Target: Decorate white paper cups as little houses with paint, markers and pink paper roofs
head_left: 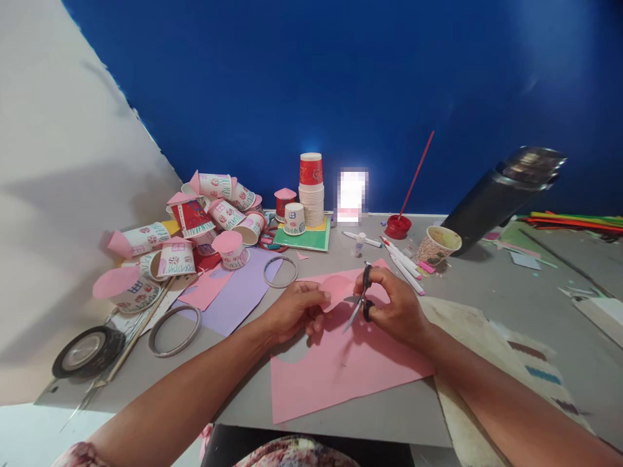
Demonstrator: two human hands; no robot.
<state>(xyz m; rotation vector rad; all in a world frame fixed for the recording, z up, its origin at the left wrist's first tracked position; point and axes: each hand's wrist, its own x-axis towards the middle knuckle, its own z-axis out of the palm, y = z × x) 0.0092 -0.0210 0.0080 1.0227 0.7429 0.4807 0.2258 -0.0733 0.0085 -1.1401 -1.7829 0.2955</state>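
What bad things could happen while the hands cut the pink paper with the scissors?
1. The left hand pinches the small pink paper piece right beside the scissors held in the right hand, so the blades might nick a finger.
2. That piece is small and bends up, so it could slip and the cut might go crooked.
3. The big pink sheet reaches the table edge; a forearm nudge could slide it off.
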